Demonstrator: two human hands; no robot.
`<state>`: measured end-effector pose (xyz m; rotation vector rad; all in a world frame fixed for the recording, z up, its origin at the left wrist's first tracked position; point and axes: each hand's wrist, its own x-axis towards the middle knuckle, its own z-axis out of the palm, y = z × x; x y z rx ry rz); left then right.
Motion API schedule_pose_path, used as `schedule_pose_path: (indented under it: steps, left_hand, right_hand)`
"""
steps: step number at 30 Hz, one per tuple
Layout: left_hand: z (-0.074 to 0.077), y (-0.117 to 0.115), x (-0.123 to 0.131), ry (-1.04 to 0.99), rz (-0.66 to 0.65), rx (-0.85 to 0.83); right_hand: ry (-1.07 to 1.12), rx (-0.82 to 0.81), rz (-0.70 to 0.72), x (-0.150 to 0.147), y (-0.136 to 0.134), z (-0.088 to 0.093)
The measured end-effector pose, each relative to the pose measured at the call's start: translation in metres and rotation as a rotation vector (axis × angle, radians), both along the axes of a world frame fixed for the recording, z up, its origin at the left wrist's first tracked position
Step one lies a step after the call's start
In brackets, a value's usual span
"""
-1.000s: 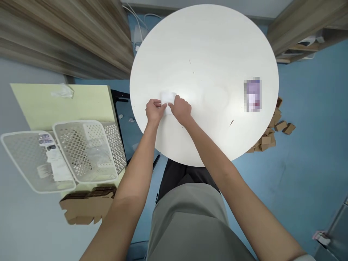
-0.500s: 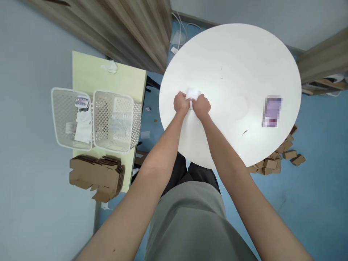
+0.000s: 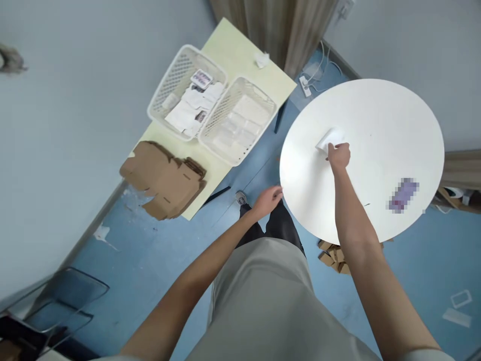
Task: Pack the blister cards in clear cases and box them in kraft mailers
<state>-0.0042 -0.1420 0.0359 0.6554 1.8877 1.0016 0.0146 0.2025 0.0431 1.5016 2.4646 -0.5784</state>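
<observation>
On the round white table [image 3: 391, 125], a small white folded piece [image 3: 329, 139] lies near the left side; whether it is paper or plastic I cannot tell. My right hand [image 3: 339, 155] grips its near edge between thumb and fingers. My left hand [image 3: 267, 201] is away from it, just off the table's left rim and above my dark trousers. Its fingers are loosely curled, with a gap between thumb and fingers and nothing seen in them.
Left, a pale yellow table [image 3: 235, 45] bears a white basket [image 3: 158, 108] of white pieces, a second basket [image 3: 240, 159] with clear items, and flat cardboard cartons [image 3: 161, 180]. A blurred purple object [image 3: 404, 195] lies right. Small brown boxes [image 3: 334, 256] are on the floor.
My left hand has let go of the white piece and moved left, off the table. My right hand stays on it. The view has turned toward the baskets.
</observation>
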Motion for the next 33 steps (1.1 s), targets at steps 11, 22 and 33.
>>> schedule_pose_path:
  steps: [11, 22, 33]
  left_hand:
    - [0.033, -0.332, -0.110, 0.247, 0.440, -0.468]
    - [0.004, -0.337, -0.152, 0.377, 0.188, -0.471]
    - [0.021, -0.323, -0.153, 0.590, -0.092, -0.636]
  right_hand:
    - [0.068, -0.595, 0.323, -0.060, -0.325, 0.050]
    - [0.106, -0.627, 0.601, -0.116, -0.451, 0.091]
    - [0.113, -0.781, 0.273, -0.030, -0.422, 0.065]
